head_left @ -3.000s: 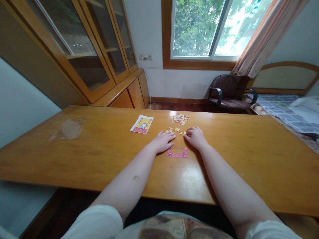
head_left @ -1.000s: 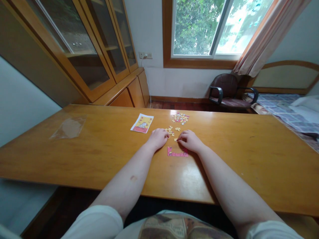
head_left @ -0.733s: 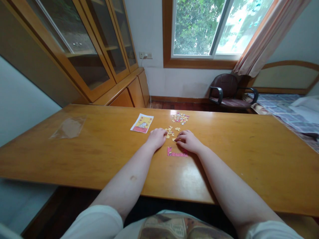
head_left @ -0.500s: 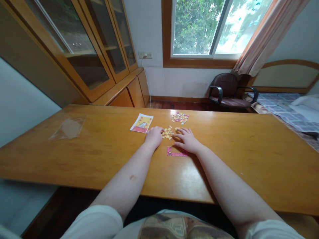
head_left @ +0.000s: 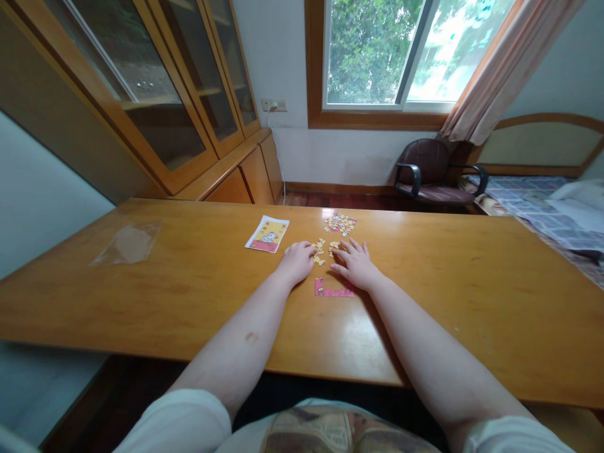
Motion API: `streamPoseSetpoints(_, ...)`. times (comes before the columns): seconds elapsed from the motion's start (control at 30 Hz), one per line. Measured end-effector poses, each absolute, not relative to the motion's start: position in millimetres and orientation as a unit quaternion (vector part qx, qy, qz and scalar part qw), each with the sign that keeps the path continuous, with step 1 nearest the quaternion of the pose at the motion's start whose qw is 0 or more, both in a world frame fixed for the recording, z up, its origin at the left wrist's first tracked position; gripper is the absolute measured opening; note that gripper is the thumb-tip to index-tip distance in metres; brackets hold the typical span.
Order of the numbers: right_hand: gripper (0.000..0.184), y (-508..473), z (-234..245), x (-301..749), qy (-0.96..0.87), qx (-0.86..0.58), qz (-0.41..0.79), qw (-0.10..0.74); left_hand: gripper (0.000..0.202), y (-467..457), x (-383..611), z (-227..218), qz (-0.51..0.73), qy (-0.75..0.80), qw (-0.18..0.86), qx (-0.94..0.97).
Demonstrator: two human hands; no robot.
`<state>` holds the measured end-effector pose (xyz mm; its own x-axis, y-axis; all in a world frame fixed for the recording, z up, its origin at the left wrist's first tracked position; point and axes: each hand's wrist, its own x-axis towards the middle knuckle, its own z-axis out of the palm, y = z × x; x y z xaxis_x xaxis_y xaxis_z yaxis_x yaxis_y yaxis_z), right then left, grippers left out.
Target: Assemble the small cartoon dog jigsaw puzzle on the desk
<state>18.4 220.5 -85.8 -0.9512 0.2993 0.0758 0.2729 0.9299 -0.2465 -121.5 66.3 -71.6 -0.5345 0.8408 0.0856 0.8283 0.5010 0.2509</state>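
My left hand (head_left: 298,261) rests on the table with its fingers curled together, the tips at the left edge of some loose yellow jigsaw pieces (head_left: 319,250). A piece seems to be between its fingertips, though it is mostly hidden. Across from it, my right hand (head_left: 355,261) lies open with spread fingers, their tips touching a smaller cluster of yellow pieces (head_left: 333,246). Nearer to me is a joined pink puzzle border (head_left: 334,292), an L-like or U-like strip partly beside the right wrist. Farther back lies a pile of mixed pink and yellow pieces (head_left: 340,224).
A picture card (head_left: 267,234) in yellow and pink lies left of my left hand. A clear plastic bag (head_left: 128,244) is on the left of the wooden table (head_left: 212,283). Beyond stand a glass-door cabinet (head_left: 189,107), an armchair (head_left: 427,170) and a bed (head_left: 533,195).
My left hand has shifted slightly right, over part of the yellow pieces. These pieces now lie in two groups with a gap, the right group larger and beside my right hand's fingertips.
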Motion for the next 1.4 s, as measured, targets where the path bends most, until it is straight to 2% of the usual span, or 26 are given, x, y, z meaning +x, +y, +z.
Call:
streamPoseSetpoints(0.17,0.047,226.3,-89.8,17.3,-0.972,-0.164,0.136,0.100,0.031,66.6,-119.7,-70.4,0.132,0.868,0.028,0.479)
streamPoseSetpoints(0.33,0.026,231.1,-86.4,17.9,-0.956,-0.229,0.135,0.125,0.035,65.7,-122.1,-70.0,0.130,0.874,0.027,0.468)
streamPoseSetpoints(0.5,0.033,244.3,-79.1,23.0,-0.929,-0.319,0.126,0.139,0.034,64.3,-126.7,-70.8,0.136,0.888,0.017,0.440)
streamPoseSetpoints(0.63,0.036,255.2,-74.7,28.1,-0.919,-0.359,0.120,0.116,0.035,64.8,-126.7,-72.8,0.133,0.885,0.019,0.447)
streamPoseSetpoints(1.23,0.024,262.4,-67.9,34.2,-0.935,-0.336,0.099,0.053,0.037,65.4,-124.2,-69.5,0.155,0.882,0.032,0.444)
streamPoseSetpoints(1.4,0.019,255.4,-61.2,35.7,-0.946,-0.305,0.108,0.027,0.029,65.8,-119.4,-66.2,0.185,0.851,0.044,0.490)
